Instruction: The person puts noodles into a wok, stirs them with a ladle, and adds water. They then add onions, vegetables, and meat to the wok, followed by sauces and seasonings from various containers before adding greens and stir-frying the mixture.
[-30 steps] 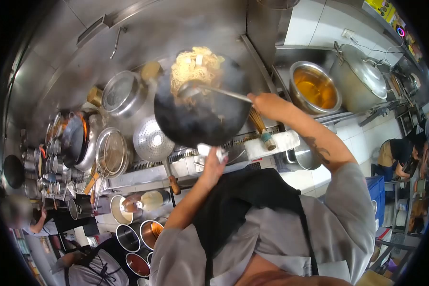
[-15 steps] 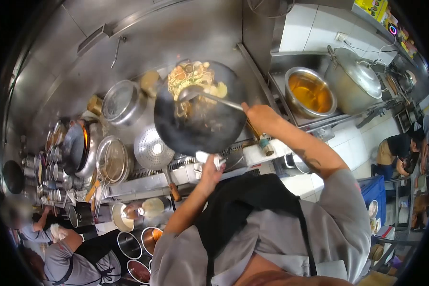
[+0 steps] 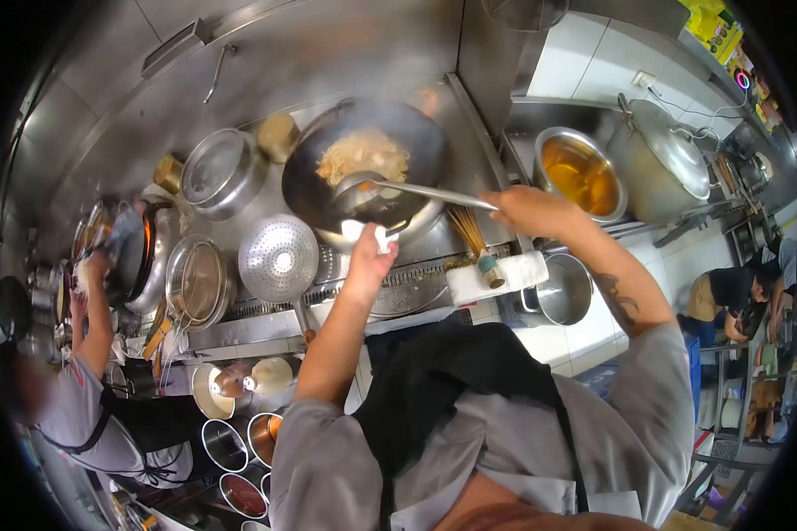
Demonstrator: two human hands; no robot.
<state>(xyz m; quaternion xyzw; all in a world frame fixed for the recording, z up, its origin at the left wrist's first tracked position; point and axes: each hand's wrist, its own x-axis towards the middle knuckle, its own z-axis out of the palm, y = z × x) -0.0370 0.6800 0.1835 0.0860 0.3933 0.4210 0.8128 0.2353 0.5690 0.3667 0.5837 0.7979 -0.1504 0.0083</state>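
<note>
My left hand (image 3: 369,267) is closed around a folded white cloth (image 3: 383,239) at the near rim of a dark wok (image 3: 429,146); the cloth covers the grip spot on the handle. Noodles (image 3: 363,152) with mixed pieces are heaped in the wok, and haze hangs over it. My right hand (image 3: 533,212) grips the end of a long metal ladle (image 3: 438,194). The ladle's bowl rests low in the wok, at the near edge of the noodles.
A perforated strainer (image 3: 279,257) lies left of the wok, beside lidded metal pots. To the right are a bamboo brush (image 3: 483,261) on a white cloth, a bowl of amber liquid (image 3: 580,177) and a large covered pot (image 3: 660,164). A co-worker (image 3: 119,398) stands at the left.
The wok has come down from a raised tilt to sit flatter on the stove. Noodles have gathered in its middle. Both hands moved with it, the right one outward with the ladle.
</note>
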